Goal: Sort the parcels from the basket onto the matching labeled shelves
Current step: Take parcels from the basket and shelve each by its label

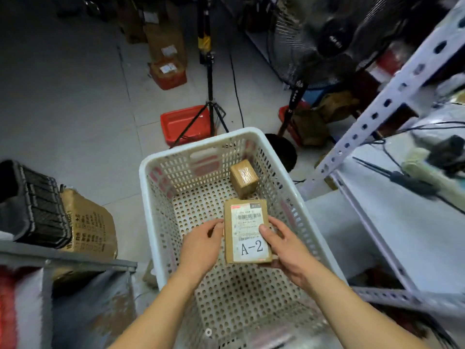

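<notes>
you have a flat parcel [247,231] held over the white basket [161,172], its label facing up and reading "a-2" under a barcode. your right hand [284,245] grips its right edge, thumb laid across the label and fingers curled beneath. your left hand [201,245] sits at the left edge with fingertips touching the side, the fingers half curled; whether it truly grips or only steadies is unclear. both forearms reach in over the near rim of the basket.

a second small box [243,178] lies on the perforated floor at the far right corner, tilted against the wall, apart from the parcel you hold. the rest of the basket floor shows bare.

to your right stands a white metal shelf [377,222] with cables on it. to your left are a black crate [32,205] and a brown carton [88,222] just beside it. beyond the basket a red bin [185,123] sits on the floor under a tripod [208,71].
</notes>
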